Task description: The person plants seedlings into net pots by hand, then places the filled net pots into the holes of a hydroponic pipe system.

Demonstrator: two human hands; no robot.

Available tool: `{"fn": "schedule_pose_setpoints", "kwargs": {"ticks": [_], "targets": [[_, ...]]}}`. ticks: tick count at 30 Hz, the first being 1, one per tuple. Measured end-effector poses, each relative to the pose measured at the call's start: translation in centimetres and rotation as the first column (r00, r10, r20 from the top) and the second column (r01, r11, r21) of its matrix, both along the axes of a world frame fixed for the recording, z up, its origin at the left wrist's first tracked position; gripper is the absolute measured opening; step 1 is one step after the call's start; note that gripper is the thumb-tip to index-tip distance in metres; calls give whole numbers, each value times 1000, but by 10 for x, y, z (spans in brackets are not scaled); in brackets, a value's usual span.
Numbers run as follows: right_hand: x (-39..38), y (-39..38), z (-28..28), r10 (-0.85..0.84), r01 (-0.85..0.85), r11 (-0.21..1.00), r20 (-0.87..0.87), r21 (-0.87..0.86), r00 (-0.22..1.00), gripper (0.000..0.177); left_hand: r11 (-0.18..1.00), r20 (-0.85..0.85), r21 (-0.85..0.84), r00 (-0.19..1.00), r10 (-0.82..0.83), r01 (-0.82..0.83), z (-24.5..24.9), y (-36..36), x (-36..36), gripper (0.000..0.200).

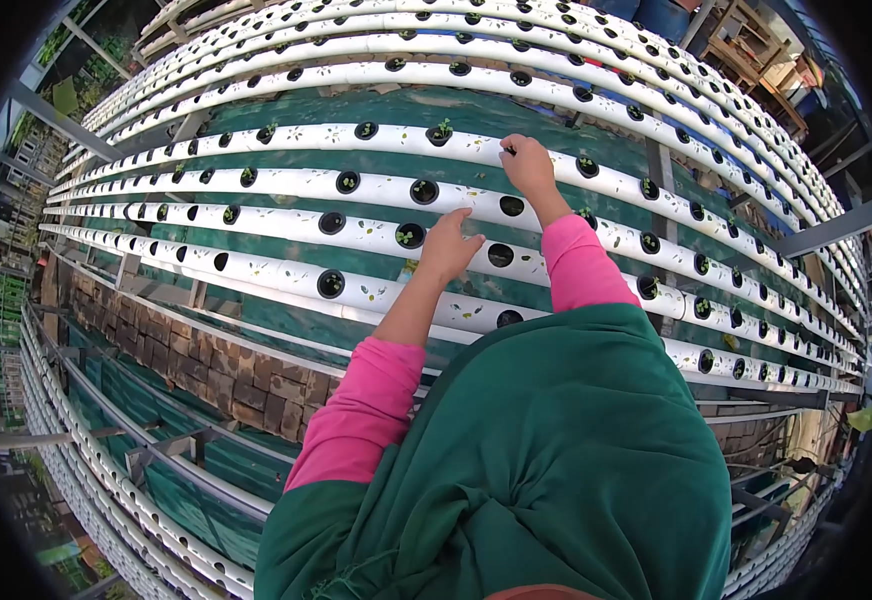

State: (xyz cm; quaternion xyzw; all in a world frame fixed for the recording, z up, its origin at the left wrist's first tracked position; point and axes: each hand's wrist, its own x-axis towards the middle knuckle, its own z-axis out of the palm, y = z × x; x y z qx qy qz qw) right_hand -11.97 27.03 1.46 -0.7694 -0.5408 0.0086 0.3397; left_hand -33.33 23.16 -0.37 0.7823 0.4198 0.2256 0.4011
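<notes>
My right hand (pixel 529 168) reaches over a white growing pipe (pixel 406 137), its fingers pinched together at a dark spot on the pipe. Whatever they hold is mostly hidden. Just left of it, a small green seedling (pixel 443 129) stands in a black pot set in the same pipe. Hovering nearer to me, my left hand (pixel 449 247) has its thumb and fingers apart and holds nothing. Close to its left side is a black pot with a seedling (pixel 410 236); an uncovered-looking dark hole (pixel 501 255) lies to its right. Small fallen leaves dot the pipes.
More white pipes (pixel 326 75) with dark holes run across the far side. A green sheet (pixel 476 107) lies beneath them. Grey metal beams (pixel 836 228) cross at the right. Brick paving (pixel 211 360) shows at lower left, and wooden racks (pixel 746 45) stand at upper right.
</notes>
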Motion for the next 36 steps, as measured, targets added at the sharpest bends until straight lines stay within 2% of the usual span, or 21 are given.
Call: {"fn": "schedule_pose_setpoints", "kwargs": {"ticks": [2,4,5,7,8,10,14,16,19,20,22,24,27,28,30,32,34,36], "targets": [[-29,2,12,129,-146,982,-138,-117,982,19,1000,35,-13,999,-9,9,2,1,-1,55],[-54,10,11,200,-245,955,-247,-166,948,17,995,54,-95,998,-19,24,8,-1,-3,53],[-61,18,8,207,-251,954,-245,-163,947,17,996,55,-92,998,-12,17,11,-2,-4,53],[-73,34,-4,241,-246,945,-51,-214,969,17,995,109,-95,994,-9,20,17,-5,-11,51],[-75,43,-9,249,-254,944,-51,-210,967,17,996,109,-91,994,-1,11,20,-4,-16,51],[-79,53,-11,237,-207,957,138,-202,962,19,990,160,-138,986,44,-22,23,-5,-27,47],[-74,74,-26,327,-259,913,189,-314,926,25,976,270,-203,954,127,-73,16,0,-49,44],[-67,89,-40,326,-269,915,159,-300,932,23,955,385,-290,906,177,-63,21,1,-59,42],[-62,96,-32,340,-315,939,231,-136,912,23,941,416,-333,886,205,-61,17,9,-72,41],[-59,96,-25,339,-315,940,234,-135,911,23,942,419,-331,885,204,-60,16,12,-75,41],[-56,87,5,329,-322,943,93,-84,940,22,941,462,-331,858,224,-68,15,19,-80,41],[-53,74,33,366,-364,931,115,-33,924,21,934,466,-350,851,241,-73,21,28,-83,41],[-60,37,77,436,-434,899,-41,49,899,21,923,489,-375,828,273,-83,35,39,-78,41],[-63,24,90,426,-424,904,-36,50,904,21,920,506,-381,811,294,-95,39,44,-75,42],[-73,-4,108,488,-485,872,-170,59,856,21,924,530,-377,803,273,-65,47,52,-68,45],[-88,-32,122,492,-489,870,-187,62,850,21,954,532,-297,823,202,-42,61,57,-59,49],[-99,-53,126,490,-489,870,-202,61,848,20,956,534,-292,830,161,2,76,54,-52,51],[-108,-68,124,552,-548,834,-80,63,830,20,920,632,-303,775,-2,249,82,54,-48,49]]}}
